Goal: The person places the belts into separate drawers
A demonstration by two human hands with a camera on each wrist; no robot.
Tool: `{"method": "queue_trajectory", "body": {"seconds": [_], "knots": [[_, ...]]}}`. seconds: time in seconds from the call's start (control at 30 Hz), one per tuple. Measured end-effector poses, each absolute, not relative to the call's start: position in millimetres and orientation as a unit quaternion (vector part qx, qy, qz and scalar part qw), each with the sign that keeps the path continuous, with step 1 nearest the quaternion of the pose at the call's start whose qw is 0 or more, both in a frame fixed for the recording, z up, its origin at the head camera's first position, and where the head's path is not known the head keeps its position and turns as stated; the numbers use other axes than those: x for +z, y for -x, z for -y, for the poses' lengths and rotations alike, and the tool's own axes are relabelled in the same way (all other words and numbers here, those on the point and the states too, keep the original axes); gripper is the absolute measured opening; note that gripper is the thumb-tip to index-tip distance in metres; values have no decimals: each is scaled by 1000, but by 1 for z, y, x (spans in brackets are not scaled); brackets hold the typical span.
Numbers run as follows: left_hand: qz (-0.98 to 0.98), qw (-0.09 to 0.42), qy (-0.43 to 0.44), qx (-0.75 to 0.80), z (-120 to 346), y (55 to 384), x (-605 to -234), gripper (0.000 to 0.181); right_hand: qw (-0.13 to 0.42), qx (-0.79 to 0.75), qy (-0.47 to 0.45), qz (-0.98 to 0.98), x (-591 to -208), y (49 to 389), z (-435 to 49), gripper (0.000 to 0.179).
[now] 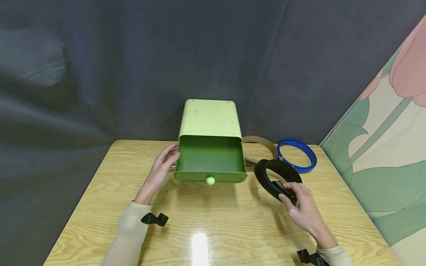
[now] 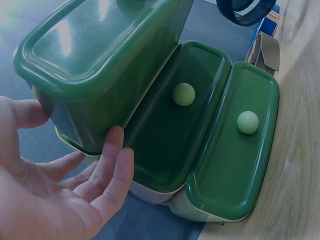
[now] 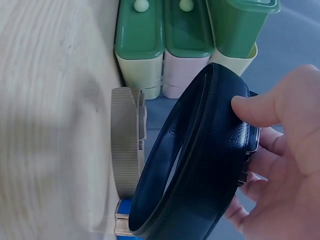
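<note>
A small drawer cabinet (image 1: 210,116) with a pale green top stands at the back of the table, its top green drawer (image 1: 209,157) pulled out and bare inside. Beside that drawer's left side is my left hand (image 1: 161,170), fingers loosely spread and fingertips right at its wall. My right hand (image 1: 304,210) pinches a coiled black belt (image 1: 266,181) between thumb and fingers near its buckle, held up over the table to the right of the drawer. The right wrist view shows the thumb on the outer face of the black belt (image 3: 200,165).
Behind the black belt lie a coiled tan belt (image 1: 261,139) and a coiled blue belt (image 1: 314,159). Two closed green drawers, the middle one (image 2: 165,145) and the bottom one (image 2: 230,165), sit below the pulled-out drawer. A dark curtain (image 1: 213,55) hangs behind the table (image 1: 233,229).
</note>
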State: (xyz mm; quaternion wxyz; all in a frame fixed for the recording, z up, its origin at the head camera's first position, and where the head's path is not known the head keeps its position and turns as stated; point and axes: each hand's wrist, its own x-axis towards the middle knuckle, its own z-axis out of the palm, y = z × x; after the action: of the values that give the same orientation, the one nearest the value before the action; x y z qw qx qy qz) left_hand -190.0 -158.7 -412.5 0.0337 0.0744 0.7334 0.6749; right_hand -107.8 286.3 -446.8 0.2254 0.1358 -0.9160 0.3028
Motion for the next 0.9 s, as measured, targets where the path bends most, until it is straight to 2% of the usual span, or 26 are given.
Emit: {"method": "queue_trajectory", "body": {"seconds": [0.9], "knots": [[-735, 36, -75, 673, 159, 189, -410, 61, 241, 320, -177, 899, -408, 98, -281, 30]]}}
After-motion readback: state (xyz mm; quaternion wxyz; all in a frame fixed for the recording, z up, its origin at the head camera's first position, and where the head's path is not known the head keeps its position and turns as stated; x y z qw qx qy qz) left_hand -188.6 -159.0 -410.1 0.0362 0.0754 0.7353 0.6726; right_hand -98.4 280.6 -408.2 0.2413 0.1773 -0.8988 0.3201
